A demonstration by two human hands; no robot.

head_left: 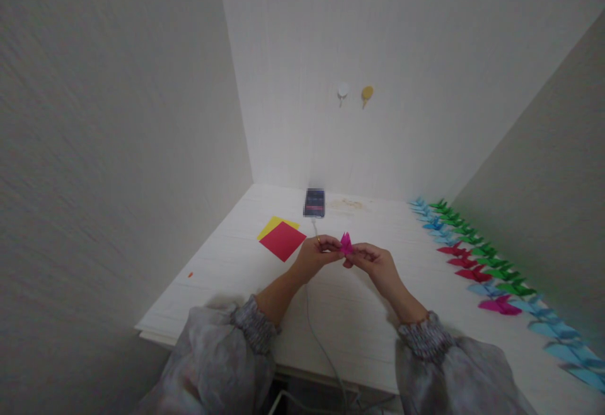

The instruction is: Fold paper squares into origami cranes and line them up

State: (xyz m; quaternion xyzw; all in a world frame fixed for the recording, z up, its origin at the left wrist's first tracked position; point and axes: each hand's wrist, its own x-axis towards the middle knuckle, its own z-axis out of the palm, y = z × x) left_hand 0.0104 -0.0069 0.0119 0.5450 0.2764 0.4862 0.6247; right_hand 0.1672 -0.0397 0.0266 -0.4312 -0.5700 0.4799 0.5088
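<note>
A small piece of folded magenta origami paper [346, 243] is held upright over the middle of the table. My left hand [320, 255] pinches its left side between thumb and fingers; a ring shows on one finger. On the other side, my right hand [374, 262] grips the paper with its fingertips. Parts of the lower folds are hidden behind the fingers. Just left of my left hand lies a red square sheet [282, 241], partly covering a yellow sheet [278, 220].
Rows of folded paper cranes, green [481, 251], light blue [558, 330], red [466, 262] and magenta [501, 305], line the right side. A phone [314, 203] with a white cable [308, 314] lies near the back wall. Two hooks [367, 93] are on the wall. Walls enclose the table [227, 276].
</note>
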